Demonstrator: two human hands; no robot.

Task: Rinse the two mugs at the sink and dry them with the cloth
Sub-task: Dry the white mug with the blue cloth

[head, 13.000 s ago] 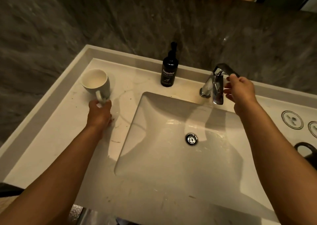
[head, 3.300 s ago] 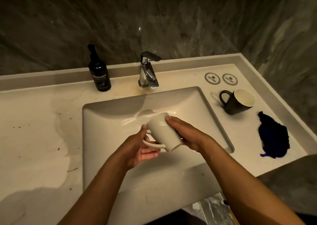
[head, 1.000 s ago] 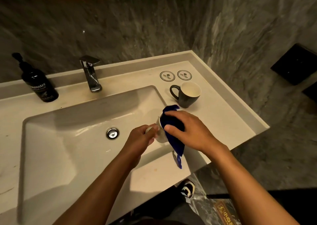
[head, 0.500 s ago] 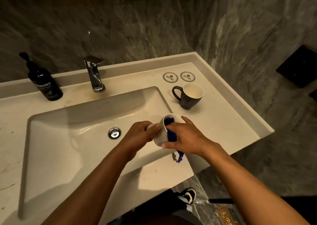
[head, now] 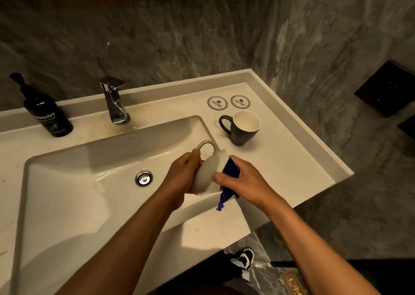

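Over the sink (head: 67, 182), both hands wipe the white mug (head: 207, 173) with the cloth (head: 231, 171).

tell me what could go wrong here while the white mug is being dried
1. The white mug is held tilted in the air over the basin's front edge, left hand on its base; a slip could chip it.
2. The cloth's tail hangs below the right hand and might dip into the basin.
3. The black mug stands close by on the counter; an elbow swing could knock it.
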